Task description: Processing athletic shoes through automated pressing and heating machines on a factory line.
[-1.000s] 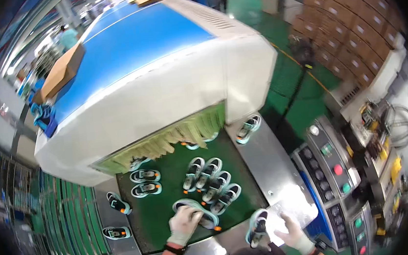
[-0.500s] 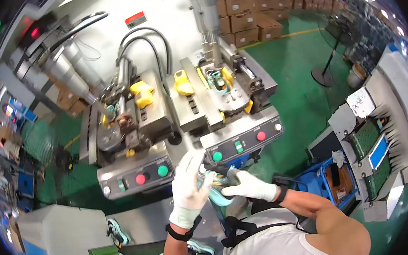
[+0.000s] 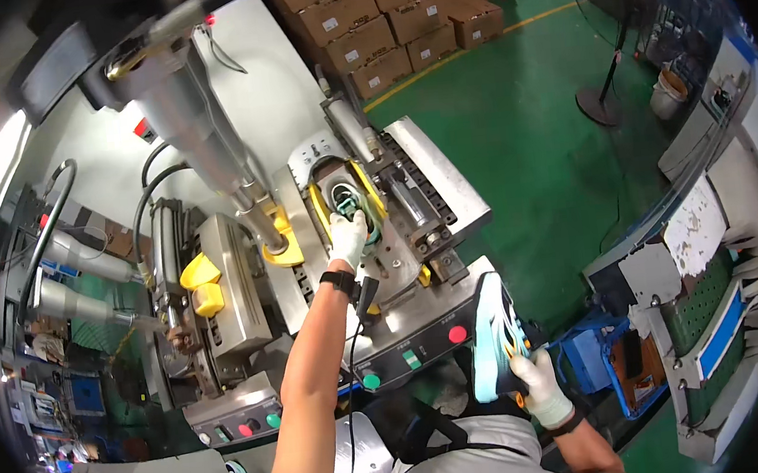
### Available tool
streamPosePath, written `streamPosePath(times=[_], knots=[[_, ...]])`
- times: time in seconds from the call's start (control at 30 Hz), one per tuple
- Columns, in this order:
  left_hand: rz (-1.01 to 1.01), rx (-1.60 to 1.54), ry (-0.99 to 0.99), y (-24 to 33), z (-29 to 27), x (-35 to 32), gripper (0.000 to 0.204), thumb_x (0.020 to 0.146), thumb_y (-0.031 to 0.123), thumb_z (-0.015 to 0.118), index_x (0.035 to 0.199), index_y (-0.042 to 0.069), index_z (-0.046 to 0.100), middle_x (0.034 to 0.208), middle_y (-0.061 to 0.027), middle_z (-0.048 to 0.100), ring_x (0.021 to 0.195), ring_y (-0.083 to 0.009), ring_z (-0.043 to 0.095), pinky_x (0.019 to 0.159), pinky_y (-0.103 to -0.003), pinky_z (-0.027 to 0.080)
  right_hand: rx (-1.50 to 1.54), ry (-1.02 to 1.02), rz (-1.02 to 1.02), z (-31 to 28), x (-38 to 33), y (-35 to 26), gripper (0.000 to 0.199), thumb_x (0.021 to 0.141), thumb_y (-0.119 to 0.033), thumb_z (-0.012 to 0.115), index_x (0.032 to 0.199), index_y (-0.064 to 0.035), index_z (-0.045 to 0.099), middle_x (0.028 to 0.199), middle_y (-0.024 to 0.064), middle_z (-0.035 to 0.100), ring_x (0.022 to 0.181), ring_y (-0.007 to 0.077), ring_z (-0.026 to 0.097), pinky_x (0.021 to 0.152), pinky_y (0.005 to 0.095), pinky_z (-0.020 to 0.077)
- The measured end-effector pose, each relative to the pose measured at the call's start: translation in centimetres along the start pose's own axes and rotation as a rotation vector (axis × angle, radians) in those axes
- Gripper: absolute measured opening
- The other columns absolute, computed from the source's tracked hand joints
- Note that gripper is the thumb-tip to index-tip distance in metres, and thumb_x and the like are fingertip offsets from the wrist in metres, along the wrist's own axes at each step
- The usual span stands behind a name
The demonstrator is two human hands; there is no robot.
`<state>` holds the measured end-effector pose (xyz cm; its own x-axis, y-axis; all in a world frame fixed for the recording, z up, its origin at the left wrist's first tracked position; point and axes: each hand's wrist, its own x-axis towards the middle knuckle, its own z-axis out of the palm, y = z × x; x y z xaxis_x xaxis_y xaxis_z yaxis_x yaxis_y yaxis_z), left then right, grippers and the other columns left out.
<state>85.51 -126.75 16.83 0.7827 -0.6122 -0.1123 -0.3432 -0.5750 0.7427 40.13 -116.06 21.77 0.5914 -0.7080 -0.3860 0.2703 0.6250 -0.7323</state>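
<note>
held sneaker (image 3: 493,344) in pale aqua, white and black with orange accents, white left glove (image 3: 349,237), white right glove (image 3: 542,390), yellow blocks (image 3: 208,298), red push button (image 3: 458,334), green push button (image 3: 371,381), brown cardboard boxes (image 3: 369,41), green floor (image 3: 501,124) with a yellow stripe (image 3: 540,18)

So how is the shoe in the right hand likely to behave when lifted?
The shoe is probably light for its size, since the right hand holds it up alone. It's likely fairly stiff lengthwise: its far end shows no obvious droop.
</note>
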Motion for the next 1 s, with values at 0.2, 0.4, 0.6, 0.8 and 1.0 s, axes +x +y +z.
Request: streamPosePath(times=[0.2, 0.4, 0.6, 0.8, 1.0], knots=[[0.108, 0.282, 0.176, -4.7, 3.5, 7.2, 0.058, 0.086, 0.018, 0.065, 0.131, -0.01, 0.041, 0.116, -0.03, 0.062, 0.106, -0.0451, 0.065, 0.093, -0.044, 0.053, 0.075, 0.091, -0.053, 0.3, 0.2, -0.6, 0.061, 0.083, -0.017, 0.077, 0.136, 0.0001, 0.053, 0.124, 0.0054, 0.064, 0.108, 0.0157, 0.063, 0.094, 0.0328, 0.0526], [-0.126, -0.619, -0.274, -1.1, -7.3, -0.3, 0.024, 0.099, 0.018, 0.055, 0.111, -0.003, 0.06, 0.1, -0.0102, 0.065, 0.084, -0.0183, 0.068, 0.066, -0.032, 0.061, -0.09, -0.028, -0.04, 3.1, 3.3, -2.5, 0.054, 0.088, -0.004, 0.06, 0.14, 0.0027, 0.048, 0.132, 0.0107, 0.06, 0.117, 0.0203, 0.061, 0.1, 0.0356, 0.05], [0.022, -0.616, -0.174, -2.6, -16.7, -21.3, 0.037, 0.102, 0.018, 0.049, 0.136, 0.003, 0.053, 0.11, -0.0039, 0.063, 0.086, -0.0068, 0.06, 0.069, -0.022, 0.051, -0.352, -0.313, -0.133, 14.9, 16.3, -6.7, 0.046, 0.097, -0.015, 0.064, 0.136, 0.0054, 0.05, 0.119, 0.0109, 0.065, 0.104, 0.0153, 0.064, 0.09, 0.0287, 0.0522], [-0.255, -0.381, -0.172, -11.1, -20.9, -37.8, 0.024, 0.099, 0.015, 0.052, 0.118, 0.001, 0.055, 0.086, -0.0084, 0.056, 0.073, -0.0164, 0.057, 0.07, -0.034, 0.049, -1.637, -0.05, -0.358, 22.5, 43.7, 1.3, 0.042, 0.084, -0.031, 0.072, 0.111, 0.0003, 0.065, 0.094, 0.0128, 0.072, 0.092, 0.0306, 0.071, 0.081, 0.0394, 0.0557], [-0.813, -0.338, 0.257, -20.3, -17.1, -53.3, 0.031, 0.101, 0.017, 0.05, 0.126, 0.001, 0.05, 0.093, -0.0119, 0.059, 0.083, -0.0182, 0.064, 0.071, -0.035, 0.053, -1.526, -0.06, -0.607, 24.8, 47.1, 10.5, 0.032, 0.084, -0.032, 0.068, 0.096, -0.0024, 0.07, 0.096, 0.0183, 0.074, 0.09, 0.0327, 0.072, 0.075, 0.0428, 0.0542]])
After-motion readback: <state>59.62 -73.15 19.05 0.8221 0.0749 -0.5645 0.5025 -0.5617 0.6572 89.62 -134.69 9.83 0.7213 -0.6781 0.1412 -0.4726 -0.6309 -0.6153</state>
